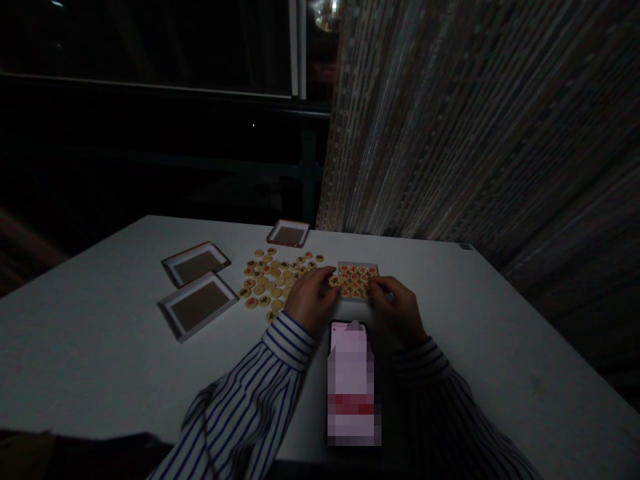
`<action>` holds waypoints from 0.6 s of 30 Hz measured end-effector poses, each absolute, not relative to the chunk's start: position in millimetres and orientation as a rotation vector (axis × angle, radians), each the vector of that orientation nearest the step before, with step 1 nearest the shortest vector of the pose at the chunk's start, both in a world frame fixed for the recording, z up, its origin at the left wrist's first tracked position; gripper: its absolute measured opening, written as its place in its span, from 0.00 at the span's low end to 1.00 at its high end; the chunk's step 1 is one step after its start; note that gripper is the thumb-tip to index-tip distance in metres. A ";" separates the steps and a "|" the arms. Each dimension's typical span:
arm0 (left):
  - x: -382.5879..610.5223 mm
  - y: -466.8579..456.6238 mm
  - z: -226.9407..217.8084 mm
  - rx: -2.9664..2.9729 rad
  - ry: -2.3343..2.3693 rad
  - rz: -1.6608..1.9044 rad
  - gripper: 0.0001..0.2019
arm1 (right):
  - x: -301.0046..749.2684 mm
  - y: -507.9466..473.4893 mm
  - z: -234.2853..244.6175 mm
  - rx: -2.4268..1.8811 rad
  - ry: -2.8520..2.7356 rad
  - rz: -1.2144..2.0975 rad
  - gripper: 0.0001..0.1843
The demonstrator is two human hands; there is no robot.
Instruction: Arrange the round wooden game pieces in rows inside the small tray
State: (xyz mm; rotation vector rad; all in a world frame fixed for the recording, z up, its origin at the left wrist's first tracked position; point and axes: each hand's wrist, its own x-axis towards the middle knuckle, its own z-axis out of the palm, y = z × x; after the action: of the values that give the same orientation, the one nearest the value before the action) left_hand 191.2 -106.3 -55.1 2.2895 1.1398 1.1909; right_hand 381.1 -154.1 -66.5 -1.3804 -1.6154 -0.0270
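Observation:
Between the thumb and fingertips of my left hand (313, 300) is a round Chinese chess piece (335, 281) with a dark character. It is held at the left side of a shallow box (359, 299), where rows of pieces with red characters (355, 279) lie. My right hand (399, 307) is closed at the box's right side, its thumb and fingertips pressed together over the edge pieces. Whatever those fingers may hold is too dark and small to tell. Many loose pieces (270, 285) with red, dark or blank faces are spread left of my left hand, which partly covers them.
On the white table (110, 320), two shallow trays, a near one (200, 310) and a brown-edged one (197, 265), lie at the left. Another box part (289, 235) is at the back. A lit phone (353, 380) lies between my forearms. A string curtain (425, 120) hangs behind.

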 end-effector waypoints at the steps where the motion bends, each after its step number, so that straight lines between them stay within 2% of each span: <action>1: 194.5 -105.4 -54.5 2.289 1.140 1.180 0.16 | 381.2 -154.0 -66.7 -1.377 -1.617 -0.027 0.09; 9: 212.4 -98.0 -59.2 2.229 1.092 1.198 0.14 | 382.0 -154.6 -65.9 -1.384 -1.619 -0.046 0.08; 18: 217.5 -93.1 -89.8 2.146 0.987 1.282 0.14 | 382.4 -150.2 -74.6 -1.419 -1.652 0.047 0.10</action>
State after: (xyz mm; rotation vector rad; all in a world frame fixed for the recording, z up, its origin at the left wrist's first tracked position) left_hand 217.5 -93.1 -89.8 2.1455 0.9873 1.2817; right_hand 382.4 -150.2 -74.6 -1.4186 -1.6525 0.0466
